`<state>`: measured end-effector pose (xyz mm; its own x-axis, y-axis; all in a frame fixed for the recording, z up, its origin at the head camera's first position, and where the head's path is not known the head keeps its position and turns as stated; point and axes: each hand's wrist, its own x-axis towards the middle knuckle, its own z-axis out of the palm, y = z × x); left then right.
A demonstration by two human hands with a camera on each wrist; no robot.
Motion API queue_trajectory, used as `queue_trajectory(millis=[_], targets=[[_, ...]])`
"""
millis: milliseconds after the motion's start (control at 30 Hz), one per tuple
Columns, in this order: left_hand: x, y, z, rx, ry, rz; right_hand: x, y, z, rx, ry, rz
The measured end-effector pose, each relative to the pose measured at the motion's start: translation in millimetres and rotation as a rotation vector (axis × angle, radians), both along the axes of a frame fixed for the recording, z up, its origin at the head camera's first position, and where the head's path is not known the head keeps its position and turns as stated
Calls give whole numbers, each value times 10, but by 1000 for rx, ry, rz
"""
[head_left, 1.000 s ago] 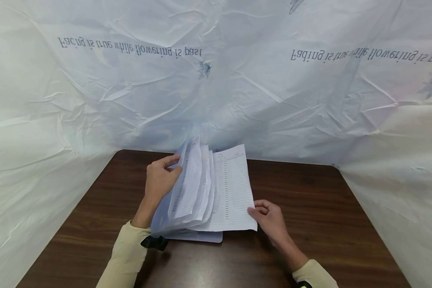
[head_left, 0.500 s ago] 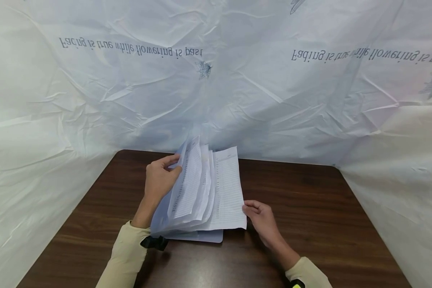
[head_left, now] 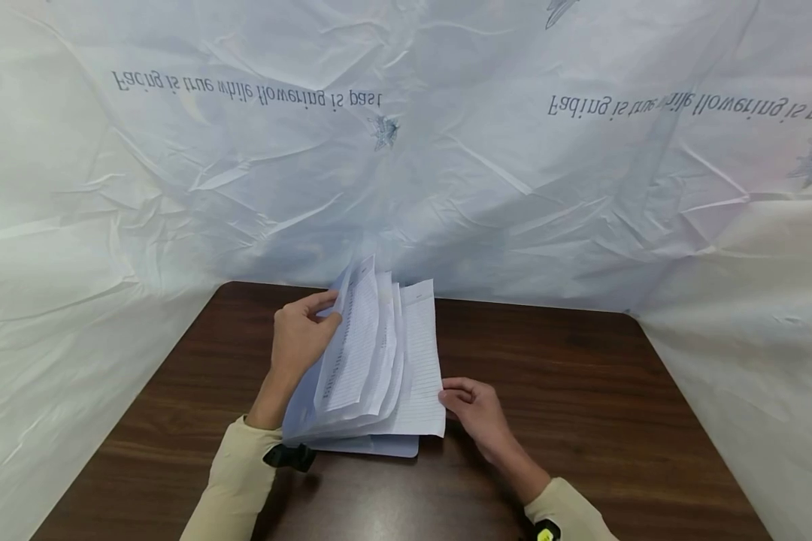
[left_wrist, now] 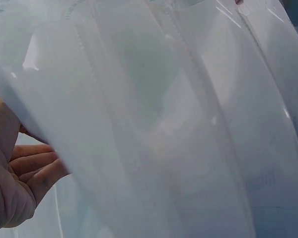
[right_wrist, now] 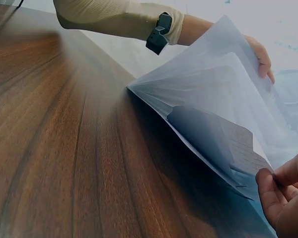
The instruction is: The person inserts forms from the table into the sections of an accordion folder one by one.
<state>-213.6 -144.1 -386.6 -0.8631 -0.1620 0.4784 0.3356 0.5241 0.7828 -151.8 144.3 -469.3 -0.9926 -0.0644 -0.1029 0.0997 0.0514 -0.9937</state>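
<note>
A bluish folder (head_left: pixel 392 445) with clear plastic pockets stands fanned on the table, several of its leaves holding printed sheets. My left hand (head_left: pixel 299 334) grips the raised cover and front leaves at their upper left edge. In the left wrist view, translucent pockets (left_wrist: pixel 154 99) fill most of the picture beside the left hand (left_wrist: pixel 27 173). My right hand (head_left: pixel 477 412) pinches the right edge of a lined paper sheet (head_left: pixel 422 368), whose left part lies hidden among the leaves. In the right wrist view, the sheet (right_wrist: pixel 241 146) curves between the leaves, with the right hand's fingers (right_wrist: pixel 268 191) at its edge.
The folder rests on a dark brown wooden table (head_left: pixel 548 361) with rounded far corners. White printed plastic sheeting (head_left: pixel 406 188) hangs behind it and along both sides. A dark strap device (right_wrist: pixel 160 33) sits on the left wrist.
My right hand has moved left with the paper sheet, and less of the sheet shows beyond the leaves. The left hand has stayed in place holding the cover and leaves.
</note>
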Motion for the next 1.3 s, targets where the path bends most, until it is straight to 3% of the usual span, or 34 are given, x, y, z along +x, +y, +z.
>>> queue_trajectory(millis=[700,1300], targets=[[9,23,9,-4,-12,13,-138,-252,-118,-56,-23,88],[-2,29,-9,-3,7,-1,-220,-383,-153,86,57,105]])
